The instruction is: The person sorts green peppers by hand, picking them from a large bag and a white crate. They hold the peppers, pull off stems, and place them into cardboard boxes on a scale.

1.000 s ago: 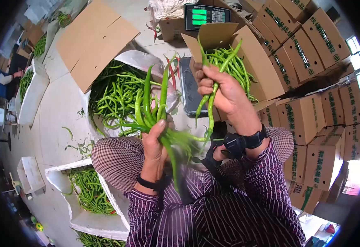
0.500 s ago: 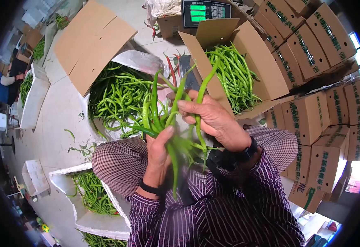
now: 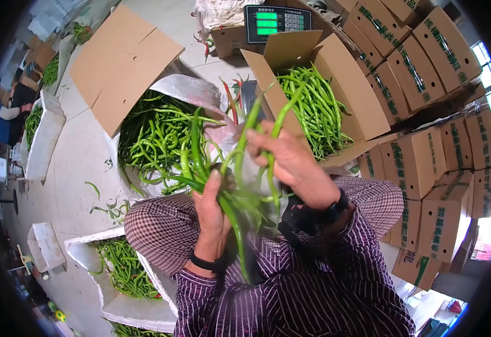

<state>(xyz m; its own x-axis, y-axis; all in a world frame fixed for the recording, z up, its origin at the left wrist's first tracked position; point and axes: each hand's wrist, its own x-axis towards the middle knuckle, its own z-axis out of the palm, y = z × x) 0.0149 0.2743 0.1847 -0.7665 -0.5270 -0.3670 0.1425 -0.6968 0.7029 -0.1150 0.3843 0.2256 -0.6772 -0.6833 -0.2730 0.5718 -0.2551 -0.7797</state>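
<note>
My left hand [image 3: 210, 205] is closed around a bunch of long green chili peppers [image 3: 199, 149], their ends sticking out above and below the fist. Beside it, my right hand [image 3: 290, 160] grips a few more green chili peppers [image 3: 283, 115] between thumb and fingers. Both hands are above my lap, and motion blurs the peppers between them. Just beyond the left hand lies a heap of green chili peppers [image 3: 161, 135] in a white-lined container. An open cardboard box [image 3: 360, 92] partly filled with green peppers stands past the right hand.
A scale display [image 3: 279, 23] with lit green digits stands behind the box. Stacked cardboard boxes [image 3: 425, 154] line the right side. A white foam box [image 3: 139, 309] of peppers is at lower left. A loose cardboard sheet [image 3: 124, 64] leans over the heap. Another person [image 3: 3, 121] is at far left.
My right hand has shifted slightly, still holding its peppers close to the left hand's bunch. The left hand keeps its bunch, and the whole view has moved a little.
</note>
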